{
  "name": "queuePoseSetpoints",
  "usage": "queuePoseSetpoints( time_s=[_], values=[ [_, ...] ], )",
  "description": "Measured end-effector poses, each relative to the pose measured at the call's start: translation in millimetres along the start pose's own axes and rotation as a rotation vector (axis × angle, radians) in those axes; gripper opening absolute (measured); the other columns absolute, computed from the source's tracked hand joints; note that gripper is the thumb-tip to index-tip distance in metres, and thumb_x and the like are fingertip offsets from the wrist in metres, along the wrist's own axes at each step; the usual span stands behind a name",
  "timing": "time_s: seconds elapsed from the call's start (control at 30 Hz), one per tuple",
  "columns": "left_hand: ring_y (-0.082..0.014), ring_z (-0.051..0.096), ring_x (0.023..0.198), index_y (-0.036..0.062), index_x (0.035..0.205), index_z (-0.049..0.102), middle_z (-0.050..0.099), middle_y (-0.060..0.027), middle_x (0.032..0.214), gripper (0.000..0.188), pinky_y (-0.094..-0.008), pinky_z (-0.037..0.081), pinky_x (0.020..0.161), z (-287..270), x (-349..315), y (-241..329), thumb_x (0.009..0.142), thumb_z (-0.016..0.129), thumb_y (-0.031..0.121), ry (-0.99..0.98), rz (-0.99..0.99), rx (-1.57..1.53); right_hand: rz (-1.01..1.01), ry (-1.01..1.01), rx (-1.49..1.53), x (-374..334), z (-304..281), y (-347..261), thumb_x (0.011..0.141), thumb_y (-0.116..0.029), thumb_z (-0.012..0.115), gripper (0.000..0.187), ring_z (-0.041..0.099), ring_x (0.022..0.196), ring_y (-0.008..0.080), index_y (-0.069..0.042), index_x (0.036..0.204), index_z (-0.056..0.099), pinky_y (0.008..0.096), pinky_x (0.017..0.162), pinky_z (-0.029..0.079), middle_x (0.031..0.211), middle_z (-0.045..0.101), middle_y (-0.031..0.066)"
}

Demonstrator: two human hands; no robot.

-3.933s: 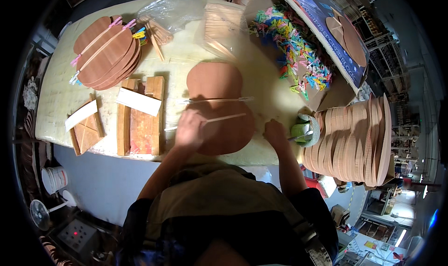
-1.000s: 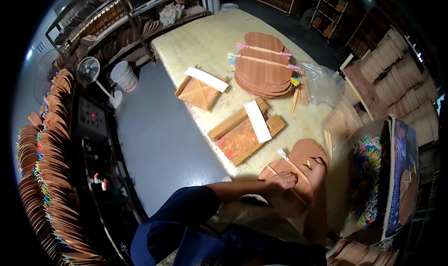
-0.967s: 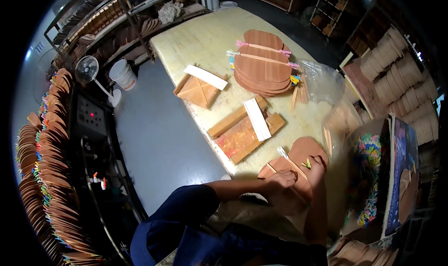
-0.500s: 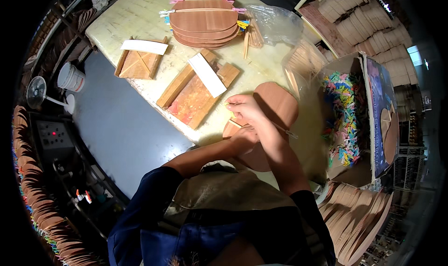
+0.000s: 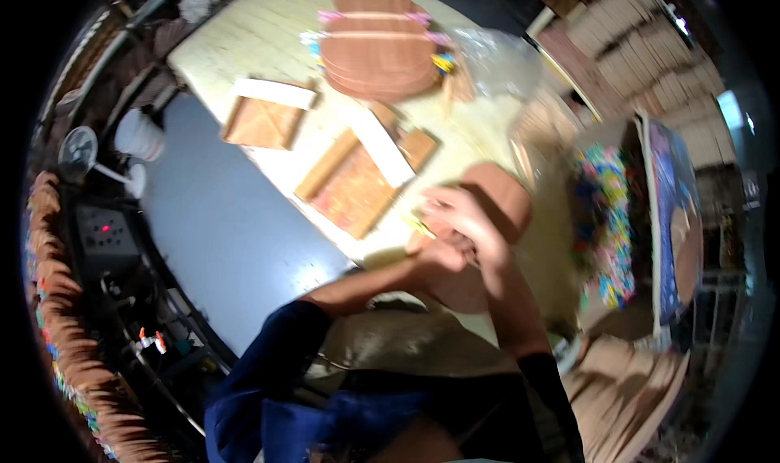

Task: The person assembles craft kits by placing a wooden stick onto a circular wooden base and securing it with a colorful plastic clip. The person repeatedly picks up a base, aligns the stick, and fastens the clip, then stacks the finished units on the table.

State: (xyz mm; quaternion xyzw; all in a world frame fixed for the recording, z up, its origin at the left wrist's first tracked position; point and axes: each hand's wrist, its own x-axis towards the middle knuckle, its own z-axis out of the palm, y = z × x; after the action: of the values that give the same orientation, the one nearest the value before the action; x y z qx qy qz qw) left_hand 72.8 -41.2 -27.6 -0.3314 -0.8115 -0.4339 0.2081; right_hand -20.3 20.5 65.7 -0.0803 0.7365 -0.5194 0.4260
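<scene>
The panel [image 5: 504,196] lies by the near edge of the table [image 5: 479,130], its long axis slanting away rightward from that edge, under both hands. The right hand [image 5: 467,219] reaches across to its left side, fingers seeming to pinch a yellow clip [image 5: 417,223] angled toward the panel's left rim. The left hand [image 5: 439,256] is nearer the body, fingers bunched on the panel; blur hides whether they pinch anything.

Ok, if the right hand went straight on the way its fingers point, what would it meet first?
Probably the wooden fixture, near the lower end of the white strip lying across it; with blur and unclear height, the right hand might pass above both.
</scene>
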Motion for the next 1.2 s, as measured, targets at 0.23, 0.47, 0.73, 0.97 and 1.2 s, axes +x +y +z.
queuePoseSetpoints(
  time_s=[0.23,0.47,0.73,0.97,1.2],
  values=[
    [-0.0248,0.051,0.087,0.0051,0.094,0.052,0.051,-0.0107,0.092,0.022,-0.0339,0.043,0.077,-36.2,-93.1,-9.2,0.081,0.066,0.015,0.312,-0.853,-0.475,-0.275,0.927,0.077,-126.2,-68.4,94.9,0.087,-0.020,0.059,0.018,0.034,0.054,0.0035,-0.005,0.097,0.063,0.0194,0.047,0.025,0.073,0.051,-0.0039],
    [-0.0113,0.058,0.086,0.0015,0.113,0.055,0.062,-0.0051,0.099,0.037,-0.0262,0.049,0.071,-53.3,-87.8,-9.1,0.083,0.068,0.018,-0.099,-1.251,-1.214,-0.317,1.145,-0.115,-178.0,-52.4,160.5,0.086,-0.013,0.056,0.022,0.053,0.072,0.0156,0.002,0.102,0.059,0.0270,0.056,0.041,0.092,0.059,0.0082],
    [-0.0133,0.062,0.090,0.0075,0.115,0.058,0.065,-0.0011,0.102,0.030,-0.0292,0.052,0.076,-120.7,-35.2,-5.6,0.086,0.064,0.017,-0.116,-1.133,-1.314,-0.053,1.269,-0.161,-258.0,-20.5,93.3,0.095,-0.043,0.042,0.063,0.045,0.118,0.0317,-0.005,0.142,0.025,0.0442,0.096,0.036,0.136,0.040,0.0211],
    [-0.0134,0.060,0.096,0.0071,0.118,0.055,0.062,-0.0051,0.109,0.030,-0.0268,0.051,0.076,-149.7,-5.1,10.9,0.089,0.060,0.010,-0.065,-1.169,-1.355,-0.320,1.445,-0.608,-258.4,-42.9,175.3,0.093,-0.021,0.050,0.031,0.053,0.100,0.0169,0.001,0.113,0.058,0.0302,0.084,0.044,0.108,0.060,0.0092],
    [-0.0147,0.062,0.072,0.0020,0.105,0.055,0.064,-0.0064,0.087,0.017,-0.0305,0.054,0.067,-202.4,68.5,-75.6,0.089,0.055,0.006,0.601,-0.857,-0.902,-0.633,1.397,0.737,-263.8,-24.5,176.7,0.091,-0.013,0.055,0.032,0.048,0.073,0.0079,0.000,0.119,0.056,0.0209,0.061,0.040,0.095,0.059,0.0005]
  ],
)
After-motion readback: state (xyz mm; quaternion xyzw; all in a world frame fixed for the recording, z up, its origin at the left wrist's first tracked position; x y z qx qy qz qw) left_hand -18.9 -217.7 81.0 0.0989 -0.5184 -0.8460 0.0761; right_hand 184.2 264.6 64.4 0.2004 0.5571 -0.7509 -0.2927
